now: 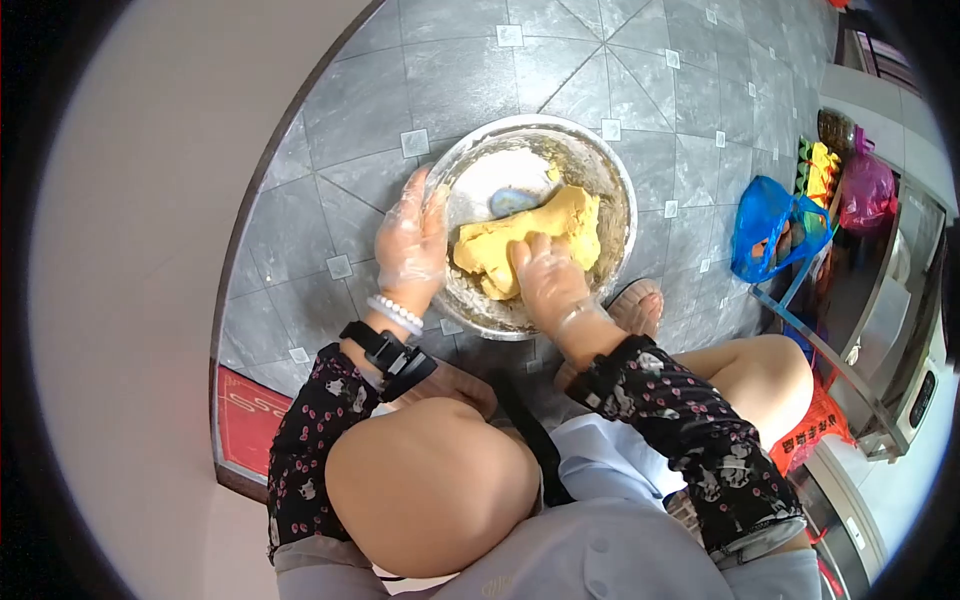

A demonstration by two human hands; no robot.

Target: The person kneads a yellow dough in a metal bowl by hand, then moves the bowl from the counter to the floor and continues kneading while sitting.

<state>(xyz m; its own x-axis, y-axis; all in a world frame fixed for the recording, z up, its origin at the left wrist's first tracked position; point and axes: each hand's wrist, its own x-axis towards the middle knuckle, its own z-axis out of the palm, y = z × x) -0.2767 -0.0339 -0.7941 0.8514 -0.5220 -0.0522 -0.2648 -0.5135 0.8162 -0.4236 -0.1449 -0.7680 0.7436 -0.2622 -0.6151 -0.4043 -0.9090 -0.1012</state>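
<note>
A round metal basin [630, 215] stands on the tiled floor, its inner wall smeared with dough residue. Inside lies a thick, uneven lump of yellow dough [573, 215], beside a patch of bare, shiny basin bottom. My left hand [412, 235], in a clear plastic glove, grips the basin's left rim, with part of the hand inside and the other fingers along the outside. My right hand [550, 280], gloved the same way, presses down with bent fingers dug into the near side of the dough. Its fingertips are partly sunk out of sight.
Grey floor tiles [460, 80] surround the basin. My knees and sandaled feet are close on the near side. To the right are a blue plastic bag [765, 235], a pink bag [867, 190] and a metal-framed rack [840, 350]. A red mat [250, 420] lies at lower left.
</note>
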